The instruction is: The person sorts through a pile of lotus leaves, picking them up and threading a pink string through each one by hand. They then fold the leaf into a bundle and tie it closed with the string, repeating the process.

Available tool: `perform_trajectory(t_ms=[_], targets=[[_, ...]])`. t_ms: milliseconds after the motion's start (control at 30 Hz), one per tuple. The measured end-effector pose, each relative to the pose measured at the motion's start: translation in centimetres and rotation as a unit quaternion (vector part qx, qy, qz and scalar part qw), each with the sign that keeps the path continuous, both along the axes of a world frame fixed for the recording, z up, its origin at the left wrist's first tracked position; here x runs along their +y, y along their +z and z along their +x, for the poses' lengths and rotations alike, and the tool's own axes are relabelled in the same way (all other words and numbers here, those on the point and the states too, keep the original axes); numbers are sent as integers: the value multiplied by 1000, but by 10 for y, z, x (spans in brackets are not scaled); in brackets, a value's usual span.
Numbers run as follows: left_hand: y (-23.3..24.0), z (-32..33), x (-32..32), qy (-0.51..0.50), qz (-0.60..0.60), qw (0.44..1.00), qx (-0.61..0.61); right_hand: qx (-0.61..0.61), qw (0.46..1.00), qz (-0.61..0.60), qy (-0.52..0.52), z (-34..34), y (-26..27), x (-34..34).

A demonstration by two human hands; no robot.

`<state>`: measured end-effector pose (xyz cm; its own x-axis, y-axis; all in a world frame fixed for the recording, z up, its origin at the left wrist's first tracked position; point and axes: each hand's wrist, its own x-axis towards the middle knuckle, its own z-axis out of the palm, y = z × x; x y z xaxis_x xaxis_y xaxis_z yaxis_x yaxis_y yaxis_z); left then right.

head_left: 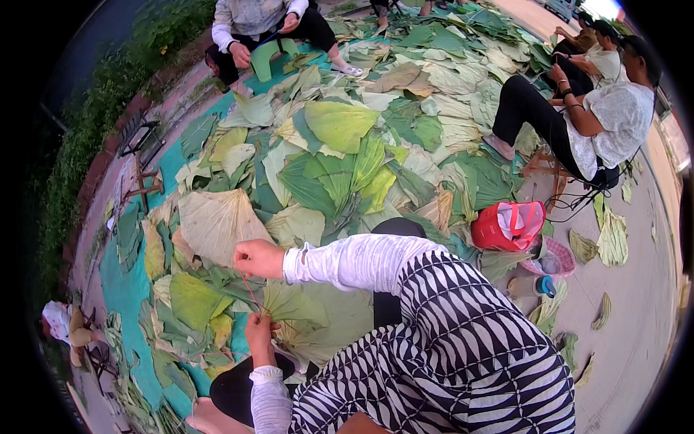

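Note:
My right hand point(259, 259), the upper one in view, pinches a thin red cord point(250, 290) beside a large pale dry leaf point(219, 225). The cord runs down to my left hand point(260, 332), whose fingers close on it at the gathered end of a green leaf point(295, 306). That leaf fans out over my lap, above more broad leaves point(341, 323). Whether the cord is wound round the leaf end cannot be told. Yellow-green leaves point(195, 301) lie piled to the left of my hands.
Large leaves point(341, 125) cover a teal ground sheet point(122, 282). A person point(260, 27) sits opposite by a green plastic stool point(268, 57); other people point(607, 114) sit at the right. Near me stand a red bag point(507, 225), a pink basket point(558, 257) and a bottle with a blue cap point(528, 286).

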<state>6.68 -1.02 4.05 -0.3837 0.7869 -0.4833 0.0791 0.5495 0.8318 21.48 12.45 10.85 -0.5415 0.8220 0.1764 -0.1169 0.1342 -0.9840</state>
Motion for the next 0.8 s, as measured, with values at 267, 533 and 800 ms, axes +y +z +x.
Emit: perform_trajectory(t_ms=[267, 533, 800], targets=[[-93, -76, -28, 11, 78, 924, -375, -102, 994, -30, 27, -32, -49, -10], [-173, -90, -66, 24, -203, 976, -72, -67, 991, -101, 49, -59, -58, -29], [-168, -97, -63, 134, -34, 835, -533, -4, 994, -89, 66, -62, -70, -27]])
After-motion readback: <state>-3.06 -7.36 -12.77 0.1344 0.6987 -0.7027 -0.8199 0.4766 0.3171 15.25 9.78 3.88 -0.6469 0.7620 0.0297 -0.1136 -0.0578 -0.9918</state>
